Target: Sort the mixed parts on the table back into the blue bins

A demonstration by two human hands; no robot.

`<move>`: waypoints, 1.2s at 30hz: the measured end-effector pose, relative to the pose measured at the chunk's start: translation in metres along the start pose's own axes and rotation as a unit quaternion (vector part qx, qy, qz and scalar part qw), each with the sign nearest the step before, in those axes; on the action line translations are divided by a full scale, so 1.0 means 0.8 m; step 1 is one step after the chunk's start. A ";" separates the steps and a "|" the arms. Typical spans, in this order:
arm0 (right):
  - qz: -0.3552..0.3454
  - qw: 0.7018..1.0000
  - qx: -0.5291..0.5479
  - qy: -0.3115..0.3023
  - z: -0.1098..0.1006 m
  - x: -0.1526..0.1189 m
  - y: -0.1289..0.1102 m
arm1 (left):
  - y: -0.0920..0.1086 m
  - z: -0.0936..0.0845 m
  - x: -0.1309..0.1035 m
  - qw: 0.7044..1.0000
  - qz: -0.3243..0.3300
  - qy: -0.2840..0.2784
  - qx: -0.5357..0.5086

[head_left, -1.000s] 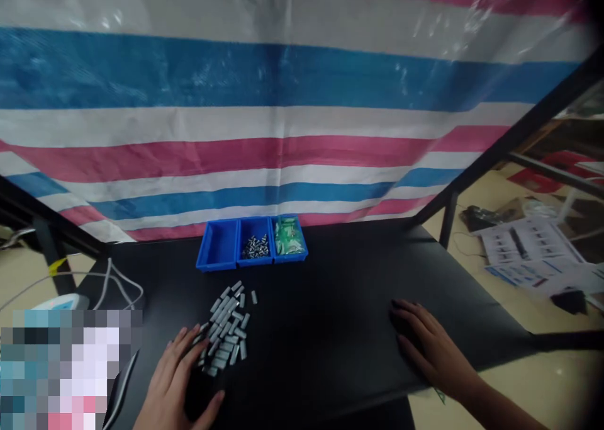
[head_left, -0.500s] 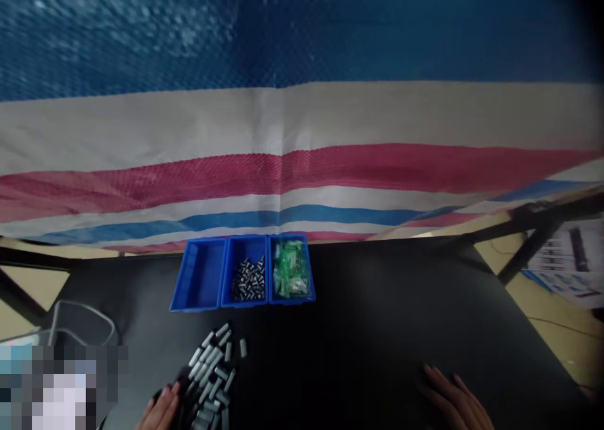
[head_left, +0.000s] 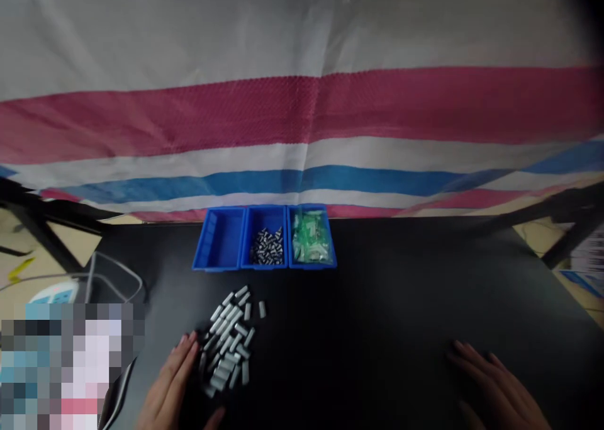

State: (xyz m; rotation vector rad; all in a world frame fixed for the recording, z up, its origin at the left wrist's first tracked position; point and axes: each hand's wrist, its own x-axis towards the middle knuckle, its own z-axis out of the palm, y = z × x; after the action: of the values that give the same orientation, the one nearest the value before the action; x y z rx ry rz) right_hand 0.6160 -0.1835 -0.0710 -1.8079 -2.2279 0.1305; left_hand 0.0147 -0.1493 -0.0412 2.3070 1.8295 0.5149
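My left hand (head_left: 172, 383) rests on the black table (head_left: 377, 291) at the lower left, thumb apart from the fingers, holding nothing. Just right of its fingertips lies a loose pile of silver metal cylinders (head_left: 229, 339), with one cylinder (head_left: 262, 309) a little apart. At the lower right, my right hand (head_left: 497, 386) lies on the table with its fingers stretched out and nothing in it. Beyond the pile, three blue bins stand side by side: the left bin (head_left: 221, 238) shows a bare bottom, the middle holds small screws (head_left: 268, 247), the right holds green-and-clear plastic packets (head_left: 311, 236).
A striped sheet (head_left: 302, 115) hangs behind the table. Grey cables (head_left: 117, 272) and a white object (head_left: 59, 291) are at the left, above a pixelated area. Dark frame bars stand at both sides, and printed sheets (head_left: 587, 250) show at the far right.
The view has tilted down and shifted left, so the bins and pile appear higher and further right. More of both hands shows, including my left thumb.
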 end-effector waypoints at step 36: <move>-0.011 0.985 -0.005 0.174 0.002 0.045 -0.035 | 0.013 0.000 0.022 0.994 0.042 0.057 -0.088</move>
State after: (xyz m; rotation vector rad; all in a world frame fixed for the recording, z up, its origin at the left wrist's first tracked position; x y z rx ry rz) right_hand 0.5827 -0.1546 -0.0606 -1.6596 -2.0025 -0.1885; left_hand 0.0274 -0.1349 -0.0349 2.2863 1.6631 0.8024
